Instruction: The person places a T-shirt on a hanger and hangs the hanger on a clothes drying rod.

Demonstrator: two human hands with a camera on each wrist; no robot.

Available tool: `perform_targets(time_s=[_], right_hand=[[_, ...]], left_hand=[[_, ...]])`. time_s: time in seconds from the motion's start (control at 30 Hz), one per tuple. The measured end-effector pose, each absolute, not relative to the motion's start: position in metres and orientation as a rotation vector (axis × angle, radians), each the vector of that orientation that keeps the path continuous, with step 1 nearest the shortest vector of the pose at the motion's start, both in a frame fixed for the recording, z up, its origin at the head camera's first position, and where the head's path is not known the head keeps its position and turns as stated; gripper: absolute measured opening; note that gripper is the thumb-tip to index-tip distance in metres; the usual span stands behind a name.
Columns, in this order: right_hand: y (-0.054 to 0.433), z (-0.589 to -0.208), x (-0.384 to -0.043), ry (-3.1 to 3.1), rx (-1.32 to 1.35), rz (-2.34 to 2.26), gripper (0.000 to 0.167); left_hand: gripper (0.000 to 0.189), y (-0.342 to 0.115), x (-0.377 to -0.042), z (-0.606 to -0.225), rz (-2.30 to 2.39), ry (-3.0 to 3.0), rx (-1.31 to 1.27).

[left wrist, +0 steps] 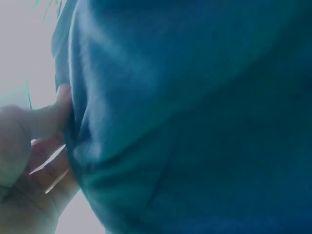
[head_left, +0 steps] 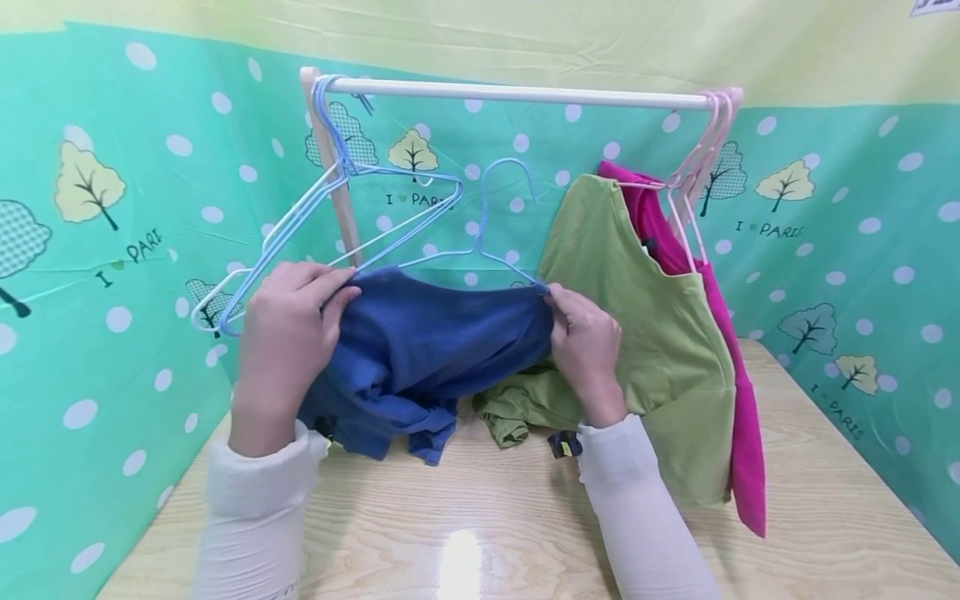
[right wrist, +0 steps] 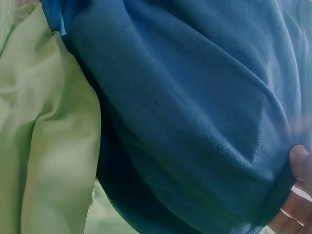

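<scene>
A blue garment (head_left: 442, 333) hangs bunched between my two hands, its upper edge stretched sideways. At its left end my left hand (head_left: 288, 337) pinches the edge between thumb and fingers. My right hand (head_left: 588, 346) pinches the right end, beside the arm tip of a light blue hanger (head_left: 480, 246). The hanger's arms go down behind the garment's edge, and its hook stands free below the rail. In the left wrist view, the thumb and fingers (left wrist: 63, 105) grip the blue cloth. Blue cloth fills most of the right wrist view, with the right thumb (right wrist: 298, 161) on its edge.
A rack with a white rail (head_left: 517, 92) stands behind. Several blue and white hangers (head_left: 330, 187) hang at its left end. At the right, a green garment (head_left: 637, 333) and a magenta garment (head_left: 746, 433) hang on pink hangers (head_left: 701, 167). Below is a wooden table (head_left: 390, 533).
</scene>
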State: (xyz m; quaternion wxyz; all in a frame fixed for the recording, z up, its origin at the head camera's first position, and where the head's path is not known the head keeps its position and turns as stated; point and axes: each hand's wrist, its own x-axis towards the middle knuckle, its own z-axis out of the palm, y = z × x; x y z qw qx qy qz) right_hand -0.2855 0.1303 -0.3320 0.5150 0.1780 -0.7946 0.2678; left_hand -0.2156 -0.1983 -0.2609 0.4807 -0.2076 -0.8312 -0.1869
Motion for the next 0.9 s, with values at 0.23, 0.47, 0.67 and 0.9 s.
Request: perform_targets(time_s=[0.23,0.47,0.67,0.9], right_hand=[[0.1316,-0.3322,-0.2867,-1.925,0.477,0.642,0.016],[0.1352,-0.3313,-0.2877,-1.954,0.489,0.646,0.017],[0.133,-0.3277,-0.2849,-1.938,0.542,0.668,0.025],[0.1342,-0.3291,-0.2872,-1.885,0.571,0.673,0.018]], left_hand=[[0.01,-0.1943,-0.2198,-0.2643,-0.497,-1.909,-0.44],[0.012,-0.1964,-0.2198,-0.2633,-0.536,-1.828,-0.425],[0.015,-0.1943,-0.2192,-0.2632,-0.522,-1.835,-0.421],[0.015,-0.1917,-0.2207,-0.2638,-0.545,-1.824,-0.414]])
